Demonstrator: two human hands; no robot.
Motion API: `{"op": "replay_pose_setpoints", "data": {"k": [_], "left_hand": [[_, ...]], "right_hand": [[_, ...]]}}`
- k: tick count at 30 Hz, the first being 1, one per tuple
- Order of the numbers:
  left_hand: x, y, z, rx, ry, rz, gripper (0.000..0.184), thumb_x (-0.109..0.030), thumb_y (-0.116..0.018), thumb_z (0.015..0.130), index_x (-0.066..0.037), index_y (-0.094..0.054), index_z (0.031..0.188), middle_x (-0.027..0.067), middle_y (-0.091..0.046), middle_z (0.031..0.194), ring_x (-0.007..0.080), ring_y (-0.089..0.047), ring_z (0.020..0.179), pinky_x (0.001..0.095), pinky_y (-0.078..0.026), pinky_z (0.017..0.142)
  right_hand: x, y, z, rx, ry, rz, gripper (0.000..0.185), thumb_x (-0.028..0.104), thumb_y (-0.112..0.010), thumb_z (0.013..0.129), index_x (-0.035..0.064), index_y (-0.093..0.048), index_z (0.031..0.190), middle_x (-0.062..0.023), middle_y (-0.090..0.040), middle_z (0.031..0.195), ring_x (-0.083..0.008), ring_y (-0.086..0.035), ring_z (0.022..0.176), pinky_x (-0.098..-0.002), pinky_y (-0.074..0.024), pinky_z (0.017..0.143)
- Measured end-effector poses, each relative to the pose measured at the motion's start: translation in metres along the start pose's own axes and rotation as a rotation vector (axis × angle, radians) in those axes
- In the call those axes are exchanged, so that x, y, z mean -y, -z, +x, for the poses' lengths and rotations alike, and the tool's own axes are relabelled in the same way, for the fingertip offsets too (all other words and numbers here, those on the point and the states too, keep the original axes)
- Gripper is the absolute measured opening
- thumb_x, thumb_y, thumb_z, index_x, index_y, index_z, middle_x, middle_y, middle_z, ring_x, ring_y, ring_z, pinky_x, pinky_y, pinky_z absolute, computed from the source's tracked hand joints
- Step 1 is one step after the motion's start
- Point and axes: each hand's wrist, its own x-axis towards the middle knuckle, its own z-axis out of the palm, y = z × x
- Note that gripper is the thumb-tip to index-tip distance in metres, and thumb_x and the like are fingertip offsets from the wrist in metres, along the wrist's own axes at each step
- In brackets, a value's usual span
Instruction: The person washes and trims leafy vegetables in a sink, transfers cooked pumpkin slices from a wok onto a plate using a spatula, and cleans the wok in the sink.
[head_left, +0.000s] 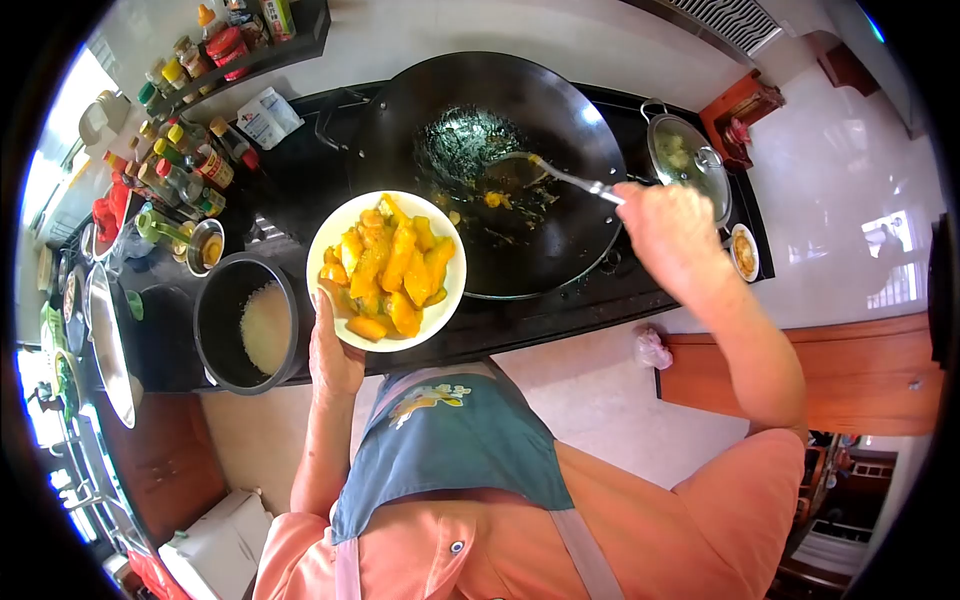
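My left hand (pixel 336 352) grips a white bowl (pixel 452 290) by its lower left side. Heaped in the bowl are yellow-orange chunks that look like cooked pumpkin (pixel 392 265). The bowl is held over the wok's left front edge. My right hand (pixel 668 232) is closed around the handle of a metal spatula (pixel 578 181). Its head rests inside the large black wok (pixel 560 110), close to a few yellow scraps (pixel 497 200). Oil glistens on the wok's bottom. The spatula head's exact shape is partly blurred against the dark metal.
Left of the bowl stands a black pot (pixel 225 345) with pale rice-like grains. Sauce bottles (pixel 200 165) crowd the counter's left end, beneath a shelf of jars (pixel 228 48). To the wok's right are a lidded pan (pixel 690 165) and a small dish of food (pixel 743 252).
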Motion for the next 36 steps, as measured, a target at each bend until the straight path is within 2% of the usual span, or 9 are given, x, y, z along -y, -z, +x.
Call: {"op": "replay_pose_setpoints", "data": {"k": [3,7,11,13,15,21,25,29,36], "left_hand": [[0.002,0.003,0.004,0.001,-0.010,-0.019,0.063,-0.045,-0.054,0.102,-0.009,-0.037,0.151,0.0087,-0.046,0.149,0.0253,-0.048,0.136,0.0411,-0.044,0.110],[0.005,0.004,0.006,-0.082,-0.022,0.033,0.066,-0.049,-0.054,0.101,-0.011,-0.036,0.152,0.0090,-0.046,0.150,0.0259,-0.047,0.137,0.0416,-0.042,0.112],[0.005,0.002,0.005,-0.061,-0.059,0.023,0.066,-0.050,-0.054,0.101,-0.010,-0.037,0.151,0.0095,-0.047,0.149,0.0257,-0.049,0.135,0.0413,-0.044,0.110],[0.005,-0.002,0.005,-0.030,-0.076,0.021,0.066,-0.051,-0.055,0.100,-0.010,-0.038,0.150,0.0096,-0.047,0.148,0.0254,-0.049,0.135,0.0413,-0.045,0.109],[0.004,-0.005,0.003,-0.004,-0.085,0.032,0.067,-0.052,-0.054,0.100,-0.010,-0.038,0.150,0.0098,-0.047,0.148,0.0251,-0.049,0.135,0.0415,-0.046,0.109],[0.007,-0.001,0.005,-0.006,-0.116,0.043,0.067,-0.052,-0.054,0.100,-0.009,-0.038,0.149,0.0101,-0.048,0.147,0.0251,-0.051,0.134,0.0412,-0.046,0.109],[0.007,0.001,0.006,-0.027,-0.112,0.044,0.067,-0.051,-0.055,0.100,-0.009,-0.039,0.149,0.0103,-0.049,0.147,0.0252,-0.052,0.133,0.0412,-0.047,0.109],[0.007,0.001,0.007,-0.019,-0.083,0.053,0.066,-0.053,-0.049,0.102,-0.011,-0.036,0.152,0.0100,-0.045,0.151,0.0264,-0.047,0.137,0.0416,-0.041,0.114],[0.006,0.000,0.004,-0.072,-0.065,0.012,0.064,-0.048,-0.057,0.100,-0.010,-0.041,0.149,0.0092,-0.049,0.147,0.0255,-0.051,0.133,0.0416,-0.047,0.108]], "right_hand": [[-0.055,-0.003,0.027,-0.020,-0.061,0.004,0.020,0.025,-0.061,0.092,0.0110,-0.073,0.085,-0.0150,-0.070,0.077,-0.0323,-0.072,0.077,-0.0437,-0.0584,0.070],[-0.117,-0.002,0.073,0.311,-0.101,0.131,0.020,0.026,-0.063,0.084,0.0111,-0.076,0.084,-0.0151,-0.072,0.080,-0.0334,-0.070,0.075,-0.0435,-0.0563,0.074],[-0.087,-0.036,0.100,0.472,0.073,0.354,0.023,0.028,-0.063,0.085,0.0084,-0.076,0.086,-0.0112,-0.069,0.073,-0.0248,-0.066,0.068,-0.0388,-0.0518,0.067],[-0.069,-0.036,0.108,0.545,0.020,0.523,0.023,0.026,-0.065,0.086,0.0040,-0.071,0.089,-0.0054,-0.056,0.060,-0.0133,-0.053,0.057,-0.0328,-0.0437,0.057],[-0.077,-0.026,0.109,0.389,0.144,0.499,0.026,0.028,-0.064,0.089,0.0032,-0.073,0.089,-0.0035,-0.056,0.059,-0.0123,-0.052,0.054,-0.0324,-0.0429,0.054],[-0.079,-0.028,0.113,0.754,0.036,0.530,0.031,0.034,-0.065,0.093,0.0063,-0.070,0.080,0.0031,-0.050,0.054,-0.0071,-0.041,0.046,-0.0293,-0.0332,0.046],[-0.069,-0.041,0.113,0.689,0.106,0.663,0.035,0.033,-0.061,0.094,0.0056,-0.062,0.071,0.0034,-0.046,0.054,-0.0086,-0.039,0.046,-0.0305,-0.0311,0.045],[-0.097,-0.008,0.103,0.732,0.061,0.381,0.028,0.034,-0.065,0.091,0.0083,-0.074,0.083,0.0021,-0.055,0.056,-0.0083,-0.046,0.047,-0.0291,-0.0357,0.045],[-0.050,-0.074,0.082,0.833,-0.174,0.804,0.022,0.035,-0.061,0.097,0.0177,-0.074,0.096,0.0042,-0.051,0.056,-0.0048,-0.039,0.042,-0.0243,-0.0311,0.038]]}}
